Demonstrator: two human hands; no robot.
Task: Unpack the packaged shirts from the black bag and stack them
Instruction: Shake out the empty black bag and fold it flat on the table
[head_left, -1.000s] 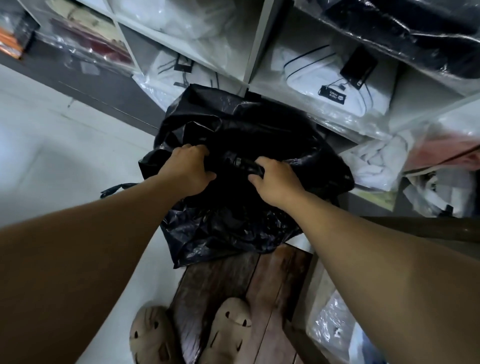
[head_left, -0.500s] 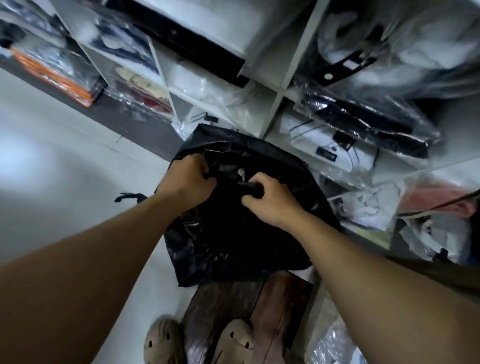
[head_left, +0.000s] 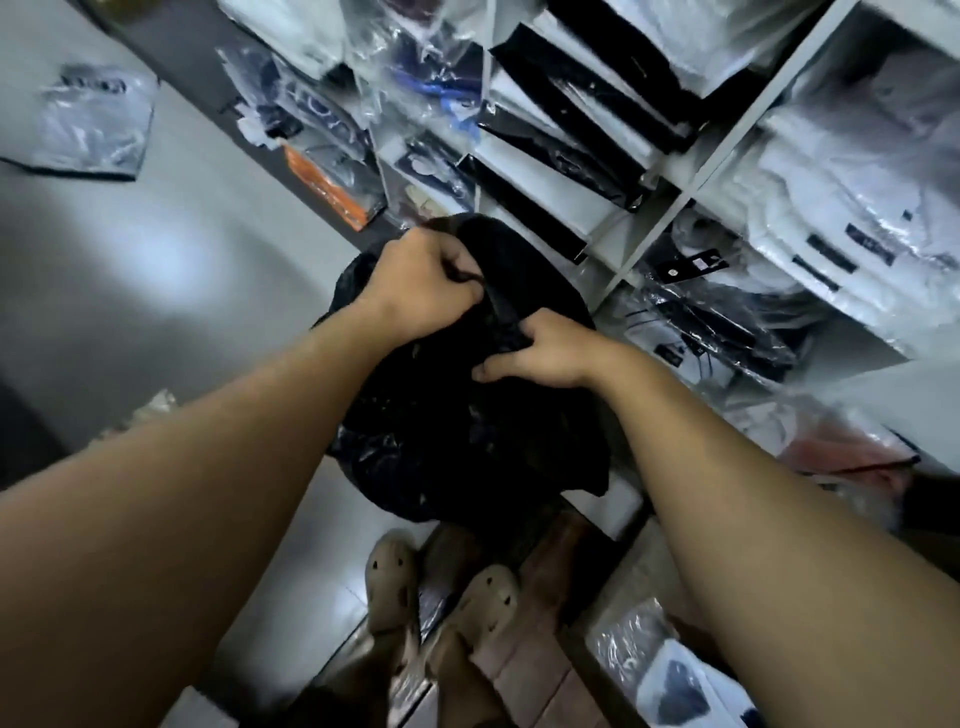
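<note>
White shelving (head_left: 691, 182) crammed with bagged garments backs the black bag (head_left: 467, 415), held up before it. The left hand (head_left: 421, 291) and right hand (head_left: 545, 353) clench its bunched mouth; opening it apparently comes next, needing parted grips.

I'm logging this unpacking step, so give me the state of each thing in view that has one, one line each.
Black bag: gathered at the top, gripped by both hands, no shirt out yet.
Left hand: closed on the bag's top.
Right hand: closed on the bag's top.
Shelves: full of packaged shirts.
Wrapped shirt on the floor: lying flat, sealed in plastic.
Sandals: on the feet.
</note>
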